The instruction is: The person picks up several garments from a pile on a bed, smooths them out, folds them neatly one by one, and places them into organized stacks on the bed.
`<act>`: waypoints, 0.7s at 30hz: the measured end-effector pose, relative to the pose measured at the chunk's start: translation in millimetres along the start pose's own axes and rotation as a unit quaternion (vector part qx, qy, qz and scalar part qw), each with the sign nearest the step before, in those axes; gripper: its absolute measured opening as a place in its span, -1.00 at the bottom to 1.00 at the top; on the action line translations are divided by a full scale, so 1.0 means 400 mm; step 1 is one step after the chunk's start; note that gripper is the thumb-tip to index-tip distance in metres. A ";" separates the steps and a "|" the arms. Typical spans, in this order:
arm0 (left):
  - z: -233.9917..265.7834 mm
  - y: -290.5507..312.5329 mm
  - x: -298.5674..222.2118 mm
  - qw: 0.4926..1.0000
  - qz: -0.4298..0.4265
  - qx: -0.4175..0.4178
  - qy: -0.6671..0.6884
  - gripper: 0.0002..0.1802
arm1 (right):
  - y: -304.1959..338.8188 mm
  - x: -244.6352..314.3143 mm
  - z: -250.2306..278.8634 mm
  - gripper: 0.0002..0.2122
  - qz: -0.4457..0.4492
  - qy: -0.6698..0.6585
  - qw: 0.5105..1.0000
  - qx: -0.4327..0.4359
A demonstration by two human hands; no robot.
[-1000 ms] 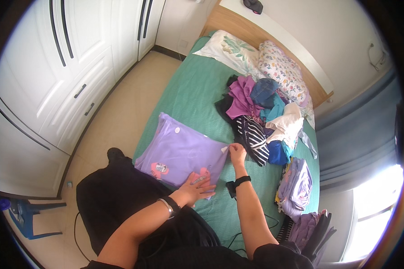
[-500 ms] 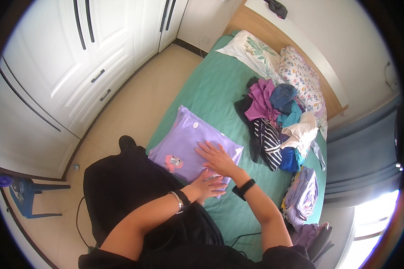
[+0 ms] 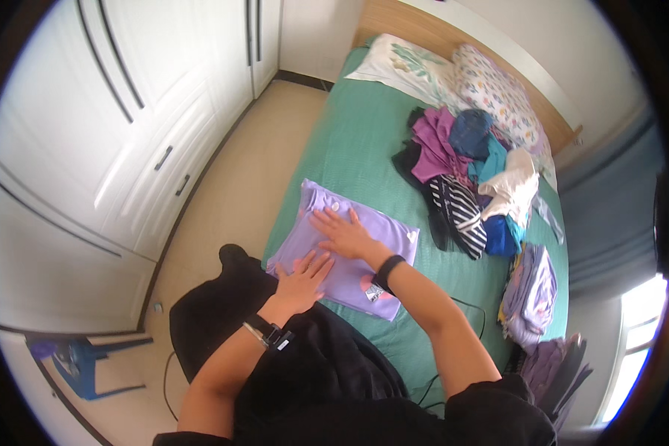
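A lavender garment with pink and white patches [image 3: 364, 215] lies folded into a flat rectangle near the edge of the green-covered bed [image 3: 342, 141]. My left hand [image 3: 302, 284] rests flat on its near left part, fingers spread. Farther up, my right hand [image 3: 343, 233] presses on the upper middle of the cloth, its fingers also spread. Neither hand grips the fabric. A printed pink patch shows at the garment's near right, beside my right wrist.
A loose heap of clothes [image 3: 468, 186] sits on the bed's right side. Closer to me are a folded lavender stack [image 3: 531, 290] and dark clothes [image 3: 550, 372]. Pillows [image 3: 494, 93] lie at the headboard. White cabinets [image 3: 126, 149] and a blue stool [image 3: 89, 372] stand left.
My left hand has moved left across the garment, from its near right part. My right hand has shifted slightly toward its upper left. The camera view has shifted too.
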State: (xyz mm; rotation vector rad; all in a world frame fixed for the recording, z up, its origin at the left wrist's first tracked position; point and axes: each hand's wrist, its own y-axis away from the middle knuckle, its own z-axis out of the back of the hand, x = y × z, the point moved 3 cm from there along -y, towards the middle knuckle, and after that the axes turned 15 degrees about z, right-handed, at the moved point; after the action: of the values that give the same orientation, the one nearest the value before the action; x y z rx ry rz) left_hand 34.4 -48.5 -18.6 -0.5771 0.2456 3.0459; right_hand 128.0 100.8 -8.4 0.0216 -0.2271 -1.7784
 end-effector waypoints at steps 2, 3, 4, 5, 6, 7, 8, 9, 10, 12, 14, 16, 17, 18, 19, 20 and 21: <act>-0.002 0.014 0.015 0.996 0.064 0.044 -0.046 -0.06 | -0.014 -0.063 0.016 -0.32 -0.121 -0.052 0.991 -0.006; 0.000 0.002 -0.005 0.996 0.050 0.044 -0.054 -0.06 | -0.001 -0.113 0.013 -0.32 -0.135 -0.053 0.989 -0.013; 0.000 -0.010 -0.024 0.996 0.054 0.056 -0.033 -0.07 | 0.020 -0.168 0.012 -0.28 -0.187 -0.075 0.979 -0.031; 0.001 -0.016 -0.030 0.996 0.059 0.070 -0.012 -0.07 | 0.038 -0.214 0.000 -0.25 -0.237 -0.098 0.965 -0.048; 0.006 -0.014 -0.026 0.996 0.049 0.071 -0.018 -0.07 | 0.065 -0.248 -0.006 -0.25 -0.247 -0.098 0.962 -0.054; 0.008 -0.014 -0.026 0.996 0.047 0.082 0.001 -0.09 | 0.119 -0.291 0.001 -0.29 -0.259 -0.135 0.944 -0.151; -0.001 -0.010 -0.042 0.994 0.048 0.096 0.028 -0.10 | 0.190 -0.318 0.003 -0.33 -0.267 -0.170 0.918 -0.239; 0.000 0.003 -0.023 0.993 0.054 0.097 0.033 -0.10 | 0.227 -0.302 0.028 -0.39 -0.278 -0.174 0.895 -0.302; 0.010 0.009 0.004 0.995 0.063 0.079 0.025 -0.13 | 0.276 -0.274 0.065 -0.45 -0.292 -0.174 0.868 -0.363; 0.027 -0.003 -0.002 0.997 0.061 0.039 0.020 -0.26 | 0.433 -0.244 0.041 -0.69 -0.392 -0.133 0.833 -0.366; 0.012 -0.027 -0.018 0.996 0.072 -0.020 0.043 -0.28 | 0.554 -0.189 -0.045 -0.77 -0.444 -0.157 0.825 -0.311; 0.022 -0.047 -0.034 0.992 0.082 -0.080 0.051 -0.32 | 0.603 -0.090 -0.105 -0.76 -0.475 -0.399 0.734 -0.276; 0.022 -0.061 -0.051 0.992 0.074 -0.081 0.055 -0.32 | 0.634 -0.061 -0.146 -0.73 -0.462 -0.487 0.657 -0.343; 0.011 -0.065 -0.047 0.995 0.079 -0.049 0.023 -0.31 | 0.626 -0.030 -0.150 -0.65 -0.463 -0.554 0.590 -0.361; 0.002 -0.065 -0.042 0.996 0.085 -0.017 -0.009 -0.31 | 0.610 -0.002 -0.146 -0.64 -0.430 -0.621 0.534 -0.379; 0.002 -0.067 -0.048 0.996 0.084 -0.019 -0.008 -0.31 | 0.600 0.008 -0.155 -0.63 -0.393 -0.676 0.487 -0.389; 0.002 -0.068 -0.051 0.996 0.085 -0.010 -0.005 -0.30 | 0.592 0.012 -0.166 -0.61 -0.351 -0.727 0.437 -0.396</act>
State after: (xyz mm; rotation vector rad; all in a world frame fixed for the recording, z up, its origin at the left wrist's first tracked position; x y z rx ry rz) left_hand 54.7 -21.6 -14.3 -0.5692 0.2777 3.2185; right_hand 364.8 39.0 -34.0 -2.5343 -0.6163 -1.9827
